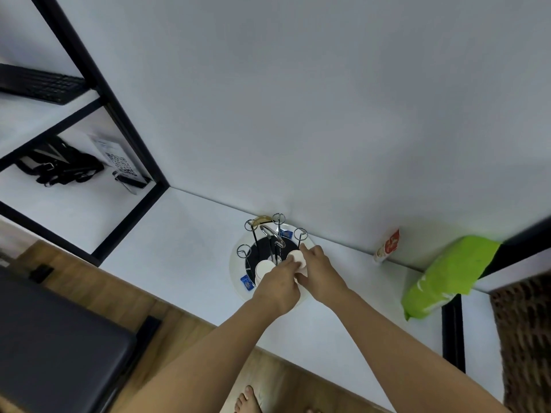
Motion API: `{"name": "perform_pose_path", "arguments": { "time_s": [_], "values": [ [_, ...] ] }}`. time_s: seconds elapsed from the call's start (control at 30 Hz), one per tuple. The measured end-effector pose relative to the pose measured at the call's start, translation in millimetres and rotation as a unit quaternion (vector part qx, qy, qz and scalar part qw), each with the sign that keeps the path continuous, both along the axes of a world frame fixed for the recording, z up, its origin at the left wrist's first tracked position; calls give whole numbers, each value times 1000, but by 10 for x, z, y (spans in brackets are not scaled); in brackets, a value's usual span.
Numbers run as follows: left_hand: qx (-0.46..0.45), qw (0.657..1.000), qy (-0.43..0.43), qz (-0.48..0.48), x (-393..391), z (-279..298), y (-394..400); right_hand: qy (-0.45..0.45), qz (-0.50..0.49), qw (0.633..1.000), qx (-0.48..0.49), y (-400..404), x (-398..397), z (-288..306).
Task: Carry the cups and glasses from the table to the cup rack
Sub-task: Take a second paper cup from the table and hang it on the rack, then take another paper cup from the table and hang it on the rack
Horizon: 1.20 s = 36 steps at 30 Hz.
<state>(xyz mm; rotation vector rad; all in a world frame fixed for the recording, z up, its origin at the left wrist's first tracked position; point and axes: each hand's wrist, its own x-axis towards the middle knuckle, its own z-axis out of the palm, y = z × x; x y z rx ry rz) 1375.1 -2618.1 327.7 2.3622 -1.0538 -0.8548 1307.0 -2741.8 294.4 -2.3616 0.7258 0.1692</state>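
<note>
The cup rack (269, 234) stands on a white shelf against the wall, a round white base with a black centre and several wire prongs ending in loops. Two white cups sit upside down on its near side. My left hand (278, 286) is wrapped around the left cup (264, 268). My right hand (317, 271) grips the right cup (298, 257), fingers reaching over it toward a prong. Both cups are partly hidden by my fingers. Whether they rest fully on prongs I cannot tell.
A green bag (447, 275) and a red-and-white tube (387, 245) lie to the right on the shelf. A black-framed shelving unit (119, 138) stands left, holding a keyboard (41, 83) and black straps (59, 165). A dark bench (53, 338) and wooden floor lie below.
</note>
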Motion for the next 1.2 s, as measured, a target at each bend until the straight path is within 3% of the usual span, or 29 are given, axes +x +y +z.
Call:
{"name": "perform_pose_path", "arguments": {
  "time_s": [0.2,0.5,0.67,0.8,0.93,1.2],
  "values": [
    [-50,998,-4,42,61,293,-33,-12,45,998,-36,-130,-94,430],
    [-210,969,-116,53,320,1588,-244,-177,39,981,-65,-414,104,1833],
    [-327,921,-203,69,445,2673,-202,-280,66,947,-145,-401,69,2988],
    [-390,885,-233,101,390,3301,-66,-379,43,912,-153,-336,-48,3690],
    [-396,875,-251,122,287,3444,117,-405,59,902,-142,-215,-112,3891],
    [-377,868,-244,214,112,3102,729,-411,129,900,-66,230,63,3702]
  ]
}}
